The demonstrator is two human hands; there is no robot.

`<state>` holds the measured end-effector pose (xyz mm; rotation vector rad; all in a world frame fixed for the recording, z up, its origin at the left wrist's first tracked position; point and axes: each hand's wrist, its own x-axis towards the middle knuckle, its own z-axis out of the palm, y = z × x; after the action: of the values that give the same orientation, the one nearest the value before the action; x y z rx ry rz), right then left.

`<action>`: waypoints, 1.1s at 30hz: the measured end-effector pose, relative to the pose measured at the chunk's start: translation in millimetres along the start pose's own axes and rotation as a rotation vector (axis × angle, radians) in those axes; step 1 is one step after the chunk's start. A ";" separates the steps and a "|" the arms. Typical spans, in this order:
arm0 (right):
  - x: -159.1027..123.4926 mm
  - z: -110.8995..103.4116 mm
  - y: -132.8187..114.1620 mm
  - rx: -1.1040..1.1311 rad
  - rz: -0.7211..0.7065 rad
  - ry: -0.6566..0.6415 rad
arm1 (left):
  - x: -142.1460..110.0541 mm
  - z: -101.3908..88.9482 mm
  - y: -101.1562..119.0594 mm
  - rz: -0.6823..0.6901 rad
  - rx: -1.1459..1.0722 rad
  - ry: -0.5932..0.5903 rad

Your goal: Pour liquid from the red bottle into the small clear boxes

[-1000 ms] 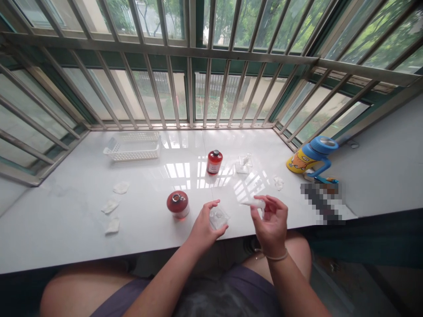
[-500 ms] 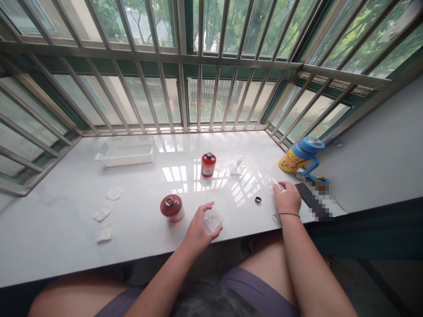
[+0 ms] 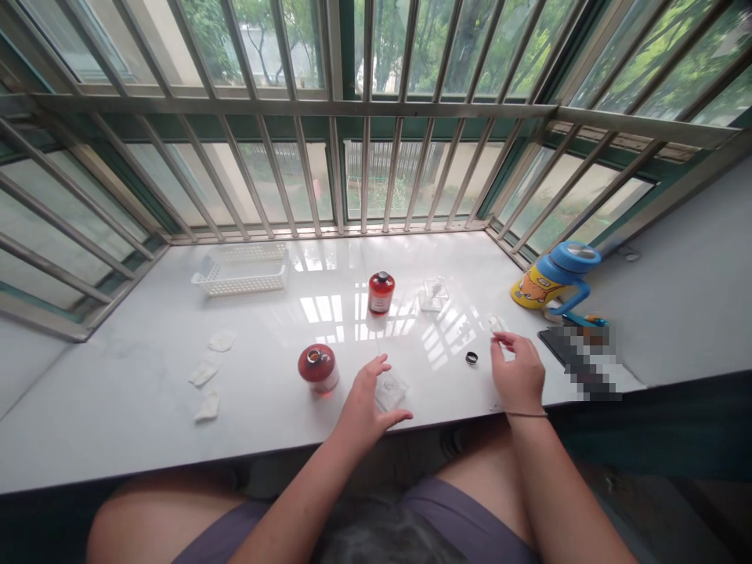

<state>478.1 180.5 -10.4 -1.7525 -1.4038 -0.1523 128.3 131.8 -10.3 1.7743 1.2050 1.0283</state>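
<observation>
A glossy white stone surface fills a bay window recess, reflecting the daylight in bright patches. Metal security bars rise behind and angle in on both sides, with glass panes and green trees beyond. A grey wall slopes down on the right.

The left hand rests at the near edge of the surface, fingers spread and loosely cupped around a small clear square plastic container, thumb on its near side. The right hand lies well to the right, its thumb and forefinger pinched on a small crumpled white scrap; the grip is partly hidden. A small dark ring-shaped cap lies between the two hands, nearer the right one.

Just left of the left hand stands a squat round red glass bottle with an open neck. Farther back at centre stands a small red bottle with a black cap, and to its right a clear square box. A white perforated plastic basket sits at the back left. Three white cotton pads lie scattered on the left. At the right edge a yellow cartoon cup with a blue lid and handle leans beside a blurred dark flat object.
</observation>
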 end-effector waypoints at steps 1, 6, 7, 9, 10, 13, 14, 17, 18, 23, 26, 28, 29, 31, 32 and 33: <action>-10.3 -1.5 -14.2 0.032 -0.037 -0.025 | -1.0 -0.8 1.4 0.059 0.020 0.014; -66.9 -7.4 -93.7 0.327 -0.336 -0.191 | -19.1 -19.3 25.4 0.366 0.149 0.150; -77.0 -8.3 -108.0 0.364 -0.385 -0.236 | -24.5 -25.9 31.2 0.395 0.186 0.206; -94.2 -8.9 -131.9 0.406 -0.465 -0.320 | -34.2 -40.3 39.5 0.407 0.264 0.352; -101.1 -8.5 -141.4 0.415 -0.493 -0.353 | -37.8 -47.4 41.0 0.386 0.300 0.430; -114.7 -3.7 -160.1 0.393 -0.523 -0.406 | -40.9 -66.0 33.2 0.246 0.343 0.604; -117.2 -1.1 -163.5 0.375 -0.517 -0.409 | -39.6 -71.2 27.2 0.177 0.329 0.635; -120.0 8.7 -167.0 0.335 -0.488 -0.404 | -31.6 -84.9 5.5 -0.083 0.229 0.635; -119.7 12.3 -166.7 0.336 -0.482 -0.404 | -28.5 -89.0 -1.4 -0.175 0.193 0.599; -112.5 27.7 -166.5 0.392 -0.490 -0.405 | -18.8 -102.5 -19.1 -0.371 0.110 0.377; -107.1 29.9 -173.1 0.412 -0.484 -0.395 | -20.2 -103.1 -17.2 -0.381 0.088 0.401; -105.5 26.3 -179.8 0.436 -0.471 -0.370 | -24.0 -102.3 -12.8 -0.379 0.104 0.440; -105.7 23.0 -183.5 0.452 -0.467 -0.358 | -26.6 -102.0 -9.5 -0.373 0.121 0.456; -108.6 14.4 -191.0 0.489 -0.465 -0.354 | -32.6 -101.8 -0.4 -0.348 0.143 0.474; -111.0 9.5 -194.7 0.510 -0.461 -0.366 | -35.8 -101.7 5.8 -0.334 0.141 0.475; -114.1 4.5 -198.3 0.530 -0.453 -0.385 | -39.0 -101.3 12.9 -0.321 0.132 0.470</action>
<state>268.1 98.3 28.1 -1.0435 -1.8971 0.3094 31.9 105.1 33.8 1.4039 1.8144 1.2289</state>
